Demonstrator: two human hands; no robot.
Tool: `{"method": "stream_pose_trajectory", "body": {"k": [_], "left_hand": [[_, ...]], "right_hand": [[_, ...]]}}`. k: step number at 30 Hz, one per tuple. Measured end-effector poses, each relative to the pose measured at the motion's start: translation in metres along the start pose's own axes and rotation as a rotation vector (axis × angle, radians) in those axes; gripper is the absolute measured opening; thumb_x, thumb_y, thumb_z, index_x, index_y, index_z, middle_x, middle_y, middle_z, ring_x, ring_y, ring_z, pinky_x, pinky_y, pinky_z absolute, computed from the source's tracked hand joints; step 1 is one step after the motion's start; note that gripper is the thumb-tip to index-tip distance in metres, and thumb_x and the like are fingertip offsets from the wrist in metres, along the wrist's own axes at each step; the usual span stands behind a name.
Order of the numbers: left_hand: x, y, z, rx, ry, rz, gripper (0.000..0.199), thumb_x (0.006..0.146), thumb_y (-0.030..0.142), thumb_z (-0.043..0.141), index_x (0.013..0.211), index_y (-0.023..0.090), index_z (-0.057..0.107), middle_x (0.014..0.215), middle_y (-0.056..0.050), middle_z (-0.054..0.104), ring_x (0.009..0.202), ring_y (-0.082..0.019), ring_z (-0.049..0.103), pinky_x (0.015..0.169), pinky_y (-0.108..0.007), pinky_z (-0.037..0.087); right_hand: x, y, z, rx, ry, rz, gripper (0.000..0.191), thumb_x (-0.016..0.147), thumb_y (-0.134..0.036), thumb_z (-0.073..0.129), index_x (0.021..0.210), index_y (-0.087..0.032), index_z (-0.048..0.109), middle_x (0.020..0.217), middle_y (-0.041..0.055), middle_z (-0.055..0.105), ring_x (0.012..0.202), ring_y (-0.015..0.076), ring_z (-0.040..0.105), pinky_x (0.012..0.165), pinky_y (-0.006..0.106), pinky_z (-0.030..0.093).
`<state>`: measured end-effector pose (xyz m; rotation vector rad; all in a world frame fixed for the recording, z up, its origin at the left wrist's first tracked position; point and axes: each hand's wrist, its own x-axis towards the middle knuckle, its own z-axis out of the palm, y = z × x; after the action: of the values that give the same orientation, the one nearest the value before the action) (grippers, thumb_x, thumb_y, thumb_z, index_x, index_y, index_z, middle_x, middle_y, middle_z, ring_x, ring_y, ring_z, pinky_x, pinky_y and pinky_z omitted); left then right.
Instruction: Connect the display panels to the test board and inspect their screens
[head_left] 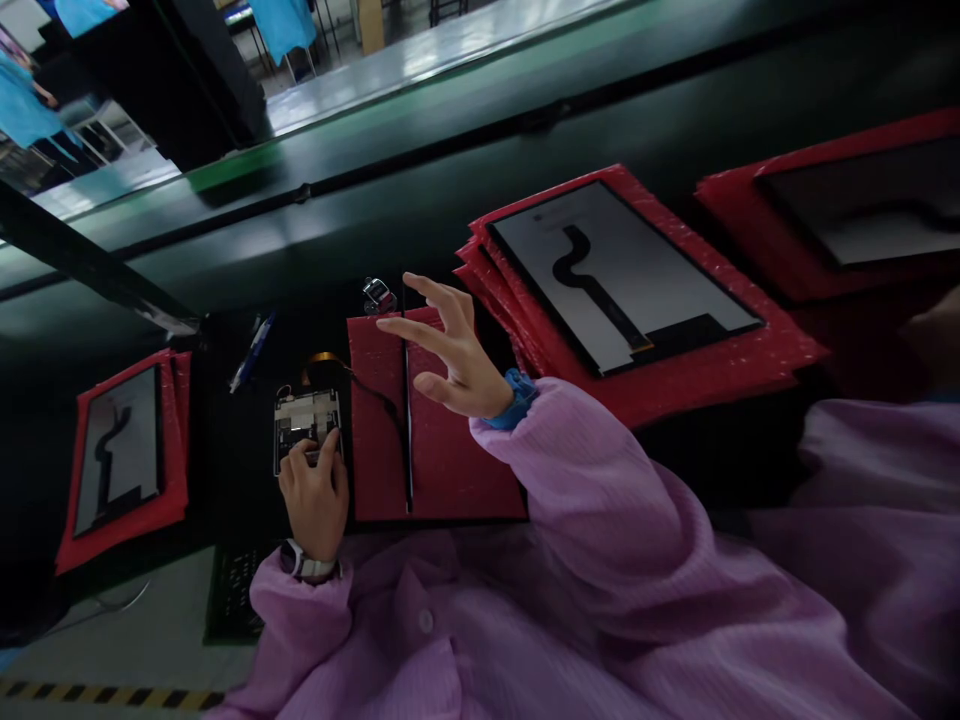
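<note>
On the dark surface (225,420), the left hand (315,500) grips a circuit board (304,412) (the right hand (454,350) hangs open over red foam (465,470)).

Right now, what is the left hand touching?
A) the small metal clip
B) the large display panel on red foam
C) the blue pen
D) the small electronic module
D. The fingers of the left hand rest on the small electronic module.

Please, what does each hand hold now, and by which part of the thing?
The left hand grips the near edge of a small circuit module; the right hand is open and holds nothing.
</note>
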<state>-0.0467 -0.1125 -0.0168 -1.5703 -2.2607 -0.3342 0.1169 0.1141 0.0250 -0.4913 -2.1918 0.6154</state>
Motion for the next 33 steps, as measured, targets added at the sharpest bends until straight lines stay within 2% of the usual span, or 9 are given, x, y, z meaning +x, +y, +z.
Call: {"method": "stream_pose_trajectory", "body": {"k": [7,11,13,17,20,23,26,30,33], "left_hand": [[-0.002,0.000,0.001,0.126,-0.071,0.069,0.038,0.098,0.019,0.047,0.131,0.017,0.067,0.117,-0.018,0.059,0.096,-0.031,0.055,0.080,-0.044,0.048],[-0.004,-0.001,-0.001,-0.052,-0.013,0.060,0.034,0.100,0.020,0.046,0.127,0.015,0.066,0.116,-0.018,0.061,0.101,-0.030,0.057,0.089,-0.045,0.049],[-0.005,-0.002,-0.004,-0.167,-0.033,0.153,0.036,0.100,0.022,0.047,0.132,0.016,0.062,0.127,-0.018,0.060,0.115,-0.030,0.056,0.098,-0.046,0.047],[-0.005,-0.003,-0.008,-0.252,-0.139,0.329,0.032,0.098,0.025,0.055,0.129,0.021,0.064,0.147,-0.015,0.054,0.140,-0.033,0.045,0.110,-0.050,0.042],[-0.003,-0.002,-0.006,-0.273,-0.165,0.342,0.025,0.099,0.026,0.055,0.120,0.021,0.067,0.144,-0.013,0.059,0.142,-0.032,0.046,0.112,-0.050,0.041],[-0.002,-0.002,-0.004,-0.297,-0.172,0.351,0.026,0.100,0.025,0.053,0.122,0.020,0.064,0.143,-0.012,0.061,0.141,-0.030,0.048,0.113,-0.050,0.040],[-0.001,-0.003,-0.004,-0.343,-0.192,0.337,0.031,0.101,0.023,0.049,0.131,0.019,0.058,0.145,-0.011,0.060,0.143,-0.028,0.047,0.116,-0.049,0.037],[0.000,-0.006,-0.003,-0.421,-0.209,0.267,0.043,0.103,0.021,0.042,0.145,0.016,0.045,0.145,-0.013,0.059,0.143,-0.024,0.047,0.120,-0.048,0.037],[0.000,-0.007,-0.001,-0.437,-0.208,0.242,0.047,0.103,0.025,0.041,0.149,0.016,0.042,0.144,-0.015,0.059,0.143,-0.025,0.048,0.121,-0.049,0.037]], "right_hand": [[-0.001,-0.004,0.001,0.064,0.058,-0.029,0.079,0.093,-0.082,0.018,0.136,-0.033,0.062,0.156,0.0067,0.031,0.143,0.0326,0.032,0.117,0.057,0.032],[0.002,-0.014,-0.007,0.229,0.108,0.049,0.076,0.094,-0.081,0.025,0.125,-0.027,0.068,0.119,0.0112,0.049,0.115,0.0259,0.051,0.100,0.046,0.047],[0.003,-0.017,-0.017,0.332,0.048,0.157,0.060,0.097,-0.072,0.038,0.118,-0.024,0.067,0.104,0.0077,0.052,0.097,0.0205,0.054,0.085,0.038,0.051],[0.002,-0.005,-0.043,0.352,-0.035,0.362,0.023,0.086,-0.035,0.062,0.103,-0.021,0.057,0.089,0.0010,0.054,0.072,0.0138,0.049,0.068,0.030,0.045],[-0.003,0.011,-0.062,0.296,-0.076,0.483,0.029,0.074,-0.017,0.062,0.101,-0.022,0.054,0.075,-0.0028,0.045,0.062,0.0124,0.041,0.060,0.030,0.037],[-0.006,0.021,-0.070,0.321,-0.086,0.498,0.032,0.072,-0.014,0.061,0.102,-0.023,0.054,0.073,-0.0028,0.042,0.063,0.0132,0.041,0.058,0.030,0.036],[-0.005,0.023,-0.060,0.349,-0.075,0.516,0.031,0.073,-0.016,0.059,0.103,-0.024,0.053,0.076,-0.0018,0.041,0.068,0.0144,0.043,0.062,0.030,0.041],[-0.003,0.031,-0.030,0.416,-0.150,0.580,0.033,0.068,-0.016,0.057,0.100,-0.022,0.051,0.088,0.0012,0.049,0.078,0.0162,0.050,0.068,0.032,0.047],[-0.009,0.046,-0.008,0.359,-0.211,0.615,0.035,0.068,-0.014,0.056,0.101,-0.023,0.050,0.080,-0.0001,0.050,0.068,0.0154,0.049,0.062,0.031,0.048]]}}
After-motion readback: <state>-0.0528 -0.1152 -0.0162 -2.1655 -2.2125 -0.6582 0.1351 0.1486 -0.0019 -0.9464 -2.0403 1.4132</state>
